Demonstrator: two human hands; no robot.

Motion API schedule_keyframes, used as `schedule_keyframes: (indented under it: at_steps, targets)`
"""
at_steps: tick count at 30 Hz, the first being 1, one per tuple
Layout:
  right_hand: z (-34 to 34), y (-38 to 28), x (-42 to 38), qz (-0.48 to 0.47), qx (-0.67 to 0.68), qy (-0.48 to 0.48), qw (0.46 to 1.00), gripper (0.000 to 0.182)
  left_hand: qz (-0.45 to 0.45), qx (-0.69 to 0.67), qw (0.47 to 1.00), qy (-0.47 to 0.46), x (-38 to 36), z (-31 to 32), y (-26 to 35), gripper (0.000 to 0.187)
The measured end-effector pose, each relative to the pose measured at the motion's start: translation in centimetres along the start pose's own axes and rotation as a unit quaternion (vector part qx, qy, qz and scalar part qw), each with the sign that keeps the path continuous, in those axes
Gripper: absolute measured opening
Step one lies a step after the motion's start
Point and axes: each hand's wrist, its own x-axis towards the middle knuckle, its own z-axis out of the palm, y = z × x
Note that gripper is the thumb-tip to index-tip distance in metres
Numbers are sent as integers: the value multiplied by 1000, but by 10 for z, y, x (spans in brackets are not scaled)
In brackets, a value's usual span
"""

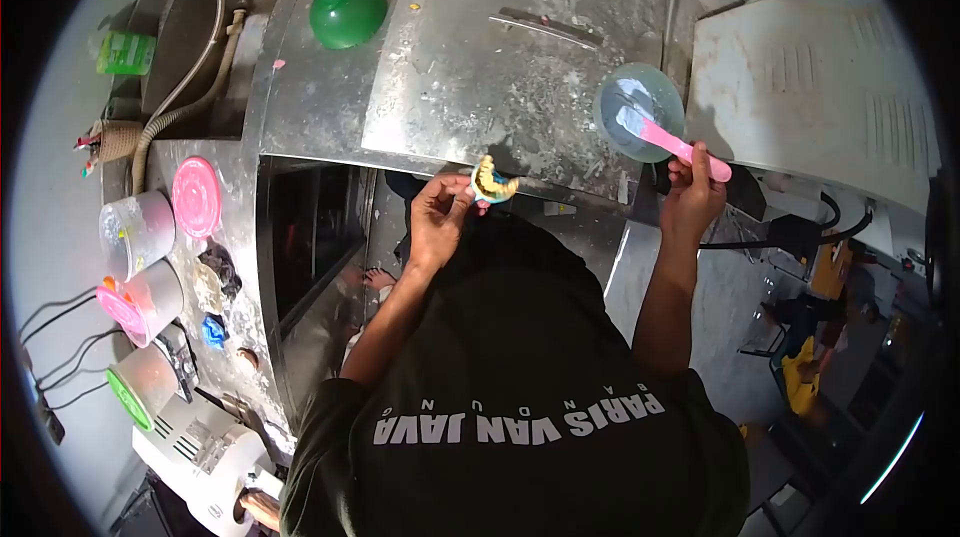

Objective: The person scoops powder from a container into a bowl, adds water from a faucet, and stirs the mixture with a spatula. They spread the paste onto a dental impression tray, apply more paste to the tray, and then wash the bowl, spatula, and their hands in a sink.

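Hidden: the person's torso, in a dark shirt (520,407), filled the lower middle and covered the floor below; the dark frame edges were cut off by the lens.
Counter (480,57): steel, stained; a green bowl (347,13) sat at its far end.
Bowl (638,112): clear, on the counter's right edge, its contents hard to make out.
Right hand (692,199): raised, fingers closed round a pink spatula (672,143) whose blade lay in the bowl.
Left hand (438,217): raised, fingertips pinched on a small yellow mould (492,180) held just off the counter edge; its detail was too small to tell.
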Motion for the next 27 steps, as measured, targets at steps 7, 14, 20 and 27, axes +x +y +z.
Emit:
schedule_keyframes:
  at_steps: [7,14,20,27]
  targets:
    - [-3,-4,-3,30,17,2,999,16,-66,81,993,55,-6,0,0,9]
    - [2,-9,-8,-39,-53,17,998,16,-107,-153,981,51,2,-1,0,15]
    - [7,-17,-24,25,53,-61,996,15,-125,-141,978,94,4,3,2,18]
    - [68,1,-99,-4,-65,-246,967,12,-92,-118,982,112,5,9,-2,23]
